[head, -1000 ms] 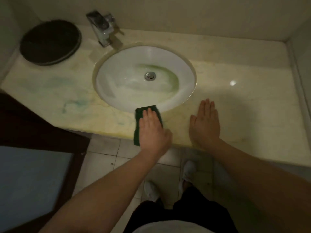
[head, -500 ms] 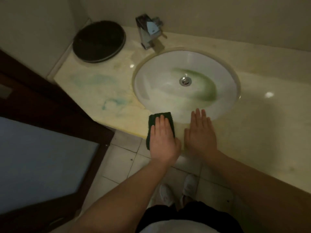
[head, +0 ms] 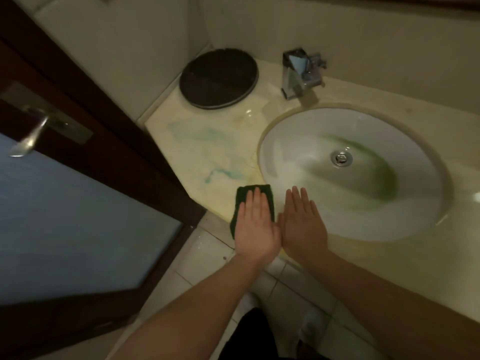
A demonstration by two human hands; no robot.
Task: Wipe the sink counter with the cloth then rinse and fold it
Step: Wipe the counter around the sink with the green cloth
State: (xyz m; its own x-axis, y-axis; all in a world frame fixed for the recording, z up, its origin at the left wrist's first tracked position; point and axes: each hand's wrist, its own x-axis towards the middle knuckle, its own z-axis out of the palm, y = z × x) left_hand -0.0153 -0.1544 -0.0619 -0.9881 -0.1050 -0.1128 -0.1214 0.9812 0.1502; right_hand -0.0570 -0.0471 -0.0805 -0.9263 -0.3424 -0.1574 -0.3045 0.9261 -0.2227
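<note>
Wiping is the step in hand: my left hand lies flat, fingers spread, pressing the green cloth onto the counter at the front edge beside the sink. My right hand rests open, empty. Next, I judge, a sweep toward the blue-green smears. No readable writing anywhere.

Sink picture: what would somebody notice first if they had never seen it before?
Probably the two flat hands at the counter's front edge: the left hand presses a dark green cloth, the right hand lies bare beside it. Next, the green streak by the drain in the white sink, and blue-green smears on the counter to its left.
</note>
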